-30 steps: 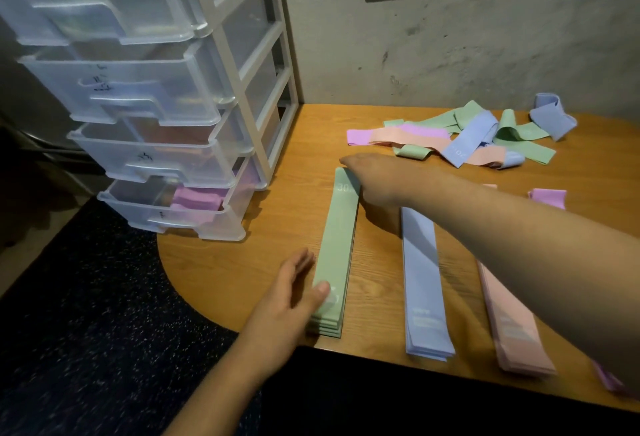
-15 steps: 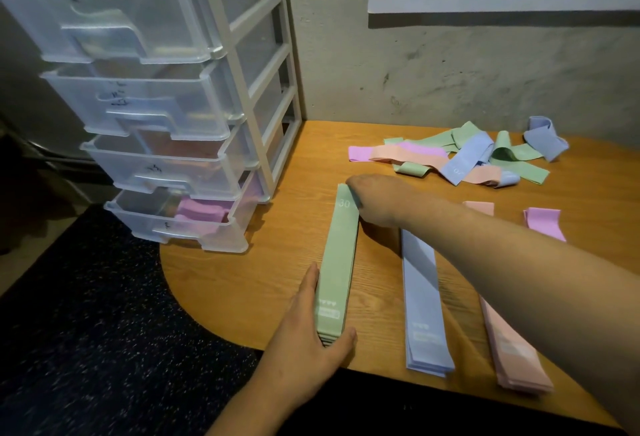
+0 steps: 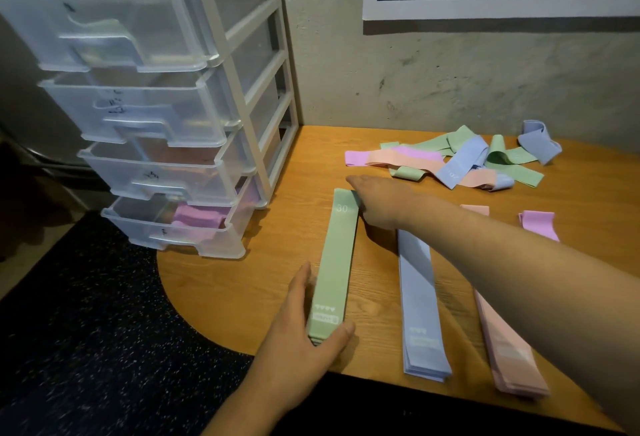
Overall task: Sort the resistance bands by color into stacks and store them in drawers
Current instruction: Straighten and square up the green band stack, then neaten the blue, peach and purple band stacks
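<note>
Left hand (image 3: 304, 342): slid in over the last second, off the top of the green stack (image 3: 334, 262) and round its near end! Thumb hooked across that end, fingers laid along the left edge, a proper grip.
Right hand (image 3: 381, 203): stayed at the green stack's far end, fingers stretched fairly straight across it, touching and grasping nothing.
Green stack: lay flat on the wooden table (image 3: 242, 279), running away from the person, a "30" printed at the far end.
Blue stack (image 3: 419, 304): just right of the green stack, roughly parallel, not touching it.
Pink stack (image 3: 505, 342): further right again, past the blue, partly hidden under the right forearm.
Purple band (image 3: 538, 224): well right of the green stack, about level with its far end.
Loose pile (image 3: 460, 158): beyond the green stack's far end and to the right, a tangle of green, blue, pink and purple.
Drawer unit (image 3: 235, 64): left of and beyond the green stack, four clear drawers.
Bottom drawer (image 3: 145, 224): purple bands (image 3: 199, 219) showed inside.
</note>
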